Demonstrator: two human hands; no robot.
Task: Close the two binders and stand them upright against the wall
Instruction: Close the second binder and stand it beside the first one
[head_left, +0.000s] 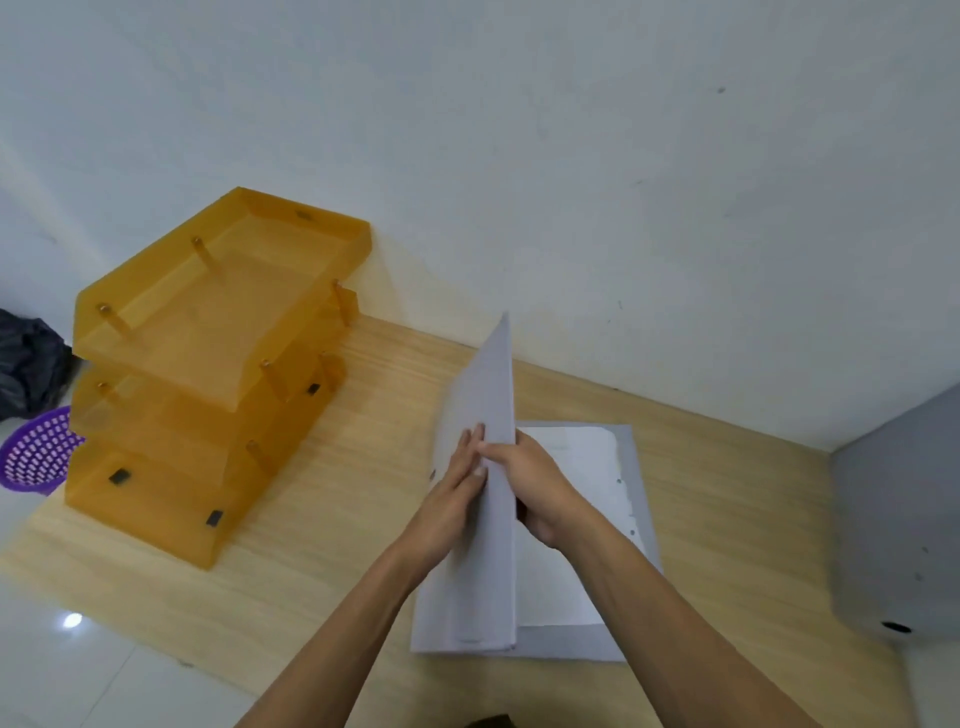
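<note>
A grey binder (631, 545) lies open on the wooden table, white punched paper (571, 467) showing on its right half. Its left cover (485, 395) is raised nearly vertical, edge-on to me. My left hand (452, 499) presses flat against the cover's outer face. My right hand (535, 483) grips the cover from the inner side, thumb over its edge. A second grey binder (893, 525) stands at the right against the wall, closed, a finger hole near its bottom.
A stack of orange translucent letter trays (208, 374) stands on the table's left, by the white wall (571, 182). Past the table's left edge sit a purple basket (36, 452) and a dark bag (28, 364) on the white floor.
</note>
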